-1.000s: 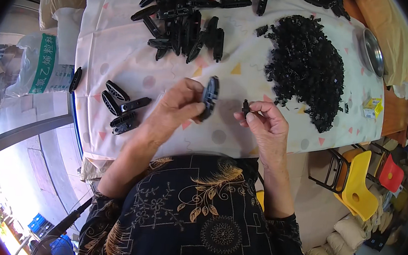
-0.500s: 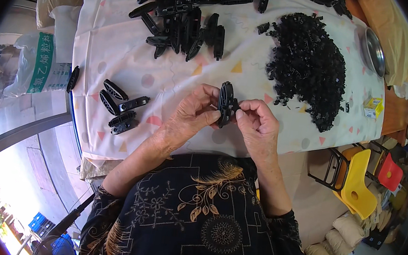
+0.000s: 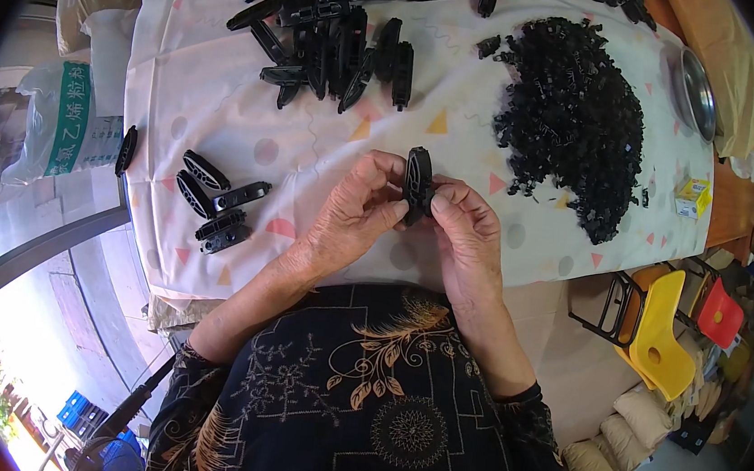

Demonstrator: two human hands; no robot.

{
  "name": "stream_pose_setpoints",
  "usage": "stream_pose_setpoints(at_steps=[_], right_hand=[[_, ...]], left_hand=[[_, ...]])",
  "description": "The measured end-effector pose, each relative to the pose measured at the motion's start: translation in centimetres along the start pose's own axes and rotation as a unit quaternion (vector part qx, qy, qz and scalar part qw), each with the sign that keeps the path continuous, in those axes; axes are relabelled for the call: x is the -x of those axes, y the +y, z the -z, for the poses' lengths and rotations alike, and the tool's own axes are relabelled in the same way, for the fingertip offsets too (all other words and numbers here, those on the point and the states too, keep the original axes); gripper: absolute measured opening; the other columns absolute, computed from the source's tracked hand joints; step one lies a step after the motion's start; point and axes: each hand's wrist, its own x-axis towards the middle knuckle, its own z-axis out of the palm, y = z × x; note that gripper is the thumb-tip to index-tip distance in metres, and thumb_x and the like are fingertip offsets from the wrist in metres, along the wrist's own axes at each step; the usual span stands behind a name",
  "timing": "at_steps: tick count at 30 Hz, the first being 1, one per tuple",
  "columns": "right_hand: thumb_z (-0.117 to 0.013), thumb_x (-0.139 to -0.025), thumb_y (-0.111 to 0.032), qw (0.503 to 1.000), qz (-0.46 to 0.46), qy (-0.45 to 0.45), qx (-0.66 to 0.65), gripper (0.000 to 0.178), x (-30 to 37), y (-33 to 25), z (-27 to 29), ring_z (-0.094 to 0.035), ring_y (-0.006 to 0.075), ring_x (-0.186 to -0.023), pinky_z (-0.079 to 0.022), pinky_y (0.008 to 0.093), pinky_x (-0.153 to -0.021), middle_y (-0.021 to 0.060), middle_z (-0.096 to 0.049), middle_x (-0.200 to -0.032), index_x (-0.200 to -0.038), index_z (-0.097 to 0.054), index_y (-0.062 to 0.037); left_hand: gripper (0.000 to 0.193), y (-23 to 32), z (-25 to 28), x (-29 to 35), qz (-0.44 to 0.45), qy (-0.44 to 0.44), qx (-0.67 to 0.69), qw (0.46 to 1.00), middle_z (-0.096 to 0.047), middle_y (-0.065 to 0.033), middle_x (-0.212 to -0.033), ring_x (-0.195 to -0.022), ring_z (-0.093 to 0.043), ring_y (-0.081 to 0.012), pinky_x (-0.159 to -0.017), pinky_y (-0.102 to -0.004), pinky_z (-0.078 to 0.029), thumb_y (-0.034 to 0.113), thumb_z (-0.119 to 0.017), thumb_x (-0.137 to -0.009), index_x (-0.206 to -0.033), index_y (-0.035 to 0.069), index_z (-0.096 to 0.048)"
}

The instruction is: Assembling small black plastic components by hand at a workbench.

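One slotted black oval housing [image 3: 418, 174] upright, pinched between left hand [image 3: 357, 205] and right hand [image 3: 468, 228], likely for opposed bracing; small-parts pile [image 3: 573, 127] ahead-right, presumably for easy reach.

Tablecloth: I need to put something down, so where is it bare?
Bare cloth shows at left, between the pile of long black parts and the smaller near group, and in the middle, between that pile and the heap of small black parts. Crowded: the far edge, the heap itself, and around the left hand and right hand.
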Motion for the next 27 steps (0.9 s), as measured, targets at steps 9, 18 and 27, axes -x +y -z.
stream_pose_setpoints(at_steps=[9,18,27], right_hand=[[-0.061,-0.090,-0.011,1.000,-0.016,0.019,-0.002,0.009,-0.5,0.0,-0.2,-0.058,0.0135,-0.090,-0.049,0.0321,-0.077,0.0049,-0.061,-0.110,-0.084,-0.061,-0.0049],[-0.057,-0.091,-0.001,0.991,0.037,0.005,0.132,0.024,-0.4,0.1,-0.8,-0.053,0.0102,-0.103,-0.042,0.0265,-0.093,0.0048,-0.056,-0.114,-0.114,-0.050,-0.0032],[-0.062,-0.086,0.000,0.983,-0.002,-0.063,0.173,0.033,-1.9,-0.3,-0.6,-0.059,0.0103,-0.093,-0.048,0.0237,-0.083,0.0063,-0.062,-0.104,-0.117,-0.051,0.0016]], left_hand=[[0.033,-0.6,0.2,-0.5,-0.010,-0.008,-0.017,1.000,-0.052,-0.0053,-0.102,-0.091,-0.053,-0.0108,-0.079,-0.0264,-0.049,-0.009,-0.047,-0.090,-0.118,0.005,-0.038],[0.047,-0.4,-0.6,0.0,-0.010,0.039,-0.175,0.984,-0.056,-0.0117,-0.105,-0.094,-0.062,-0.0190,-0.079,-0.0297,-0.053,-0.006,-0.060,-0.083,-0.120,0.003,-0.033],[0.063,0.7,-0.8,-0.5,0.016,0.031,-0.102,0.994,-0.057,-0.0145,-0.110,-0.101,-0.062,-0.0206,-0.086,-0.0321,-0.052,-0.009,-0.059,-0.082,-0.135,0.006,-0.029]])
